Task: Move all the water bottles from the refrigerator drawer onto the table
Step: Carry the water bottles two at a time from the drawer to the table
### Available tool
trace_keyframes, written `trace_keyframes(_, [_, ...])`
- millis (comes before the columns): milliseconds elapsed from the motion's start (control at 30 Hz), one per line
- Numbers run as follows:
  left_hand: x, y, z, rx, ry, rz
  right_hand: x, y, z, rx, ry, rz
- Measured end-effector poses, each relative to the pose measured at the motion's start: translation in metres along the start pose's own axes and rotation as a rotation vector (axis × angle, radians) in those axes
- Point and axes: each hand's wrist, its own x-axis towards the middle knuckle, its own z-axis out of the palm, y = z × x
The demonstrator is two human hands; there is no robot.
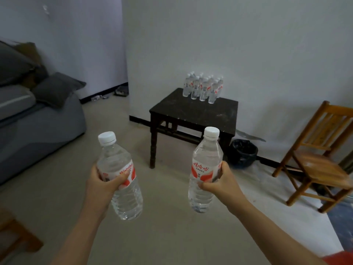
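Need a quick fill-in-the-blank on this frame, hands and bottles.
The left hand holds the left bottle; the right hand holds the right bottle; both caps are ____. The bottle cluster stands ____ on the table. The wooden chair is to the table's ____ in this view.
Missing: white; upright; right.

My left hand [103,184]: forearm bare, extended forward, fingers curled round left bottle [117,155]. My right hand [223,183]: forearm bare, extended, thumb and fingers gripping right bottle [206,153].

Table [193,113] front bare — bottles [203,87] crowd its back edge — floor [118,115] open.
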Motion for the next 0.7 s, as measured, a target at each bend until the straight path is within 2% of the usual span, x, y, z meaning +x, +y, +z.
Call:
trace_keyframes(367, [0.107,0.017,-0.094,-0.017,-0.03,0.053,0.08,-0.061,0.134,0.036,-0.017,-0.049])
trace_keyframes(700, [0.221,0.008,-0.107,-0.03,-0.044,0.037,0.192,-0.083,0.178,-0.044,-0.074,-0.105])
